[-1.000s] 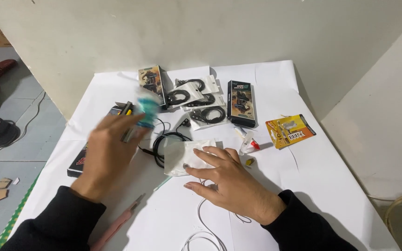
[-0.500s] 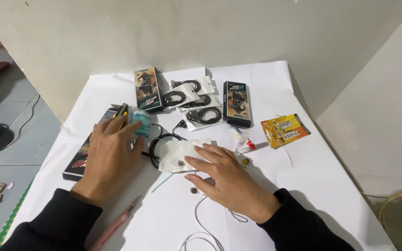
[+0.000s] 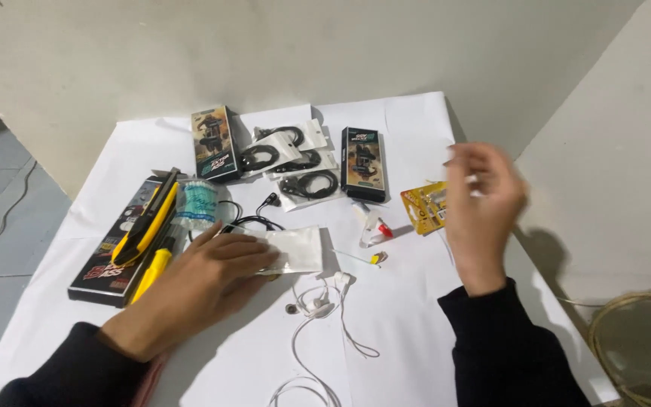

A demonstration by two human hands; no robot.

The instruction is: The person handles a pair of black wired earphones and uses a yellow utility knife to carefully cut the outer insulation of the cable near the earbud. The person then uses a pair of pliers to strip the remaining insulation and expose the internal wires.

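2 tall dark boxes (image 3: 215, 143) with printed fronts stand near the far edge of the white table (image 3: 416, 316), and 3 clear bags of coiled black cable (image 3: 295, 160) lie between them. A long flat black box (image 3: 118, 245) with a red label lies at the left edge, with a yellow and black utility knife (image 3: 145, 222) on top and a bundle of pale blue cotton swabs (image 3: 194, 204) beside it. A small yellow card packet (image 3: 425, 207) sits toward the right edge.

The near half of the table is mostly bare white paper, crossed only by a white earphone cable (image 3: 318, 309). A white and red tube (image 3: 374, 226) lies near the middle.

The left hand (image 3: 205, 283) lies flat, fingers spread, pressing on a clear plastic pouch (image 3: 299, 250) at the table's centre. The pouch looks flat and whitish. The right hand (image 3: 484, 200) is raised above the right side, blurred, fingers loosely curled; I cannot tell whether it holds anything.
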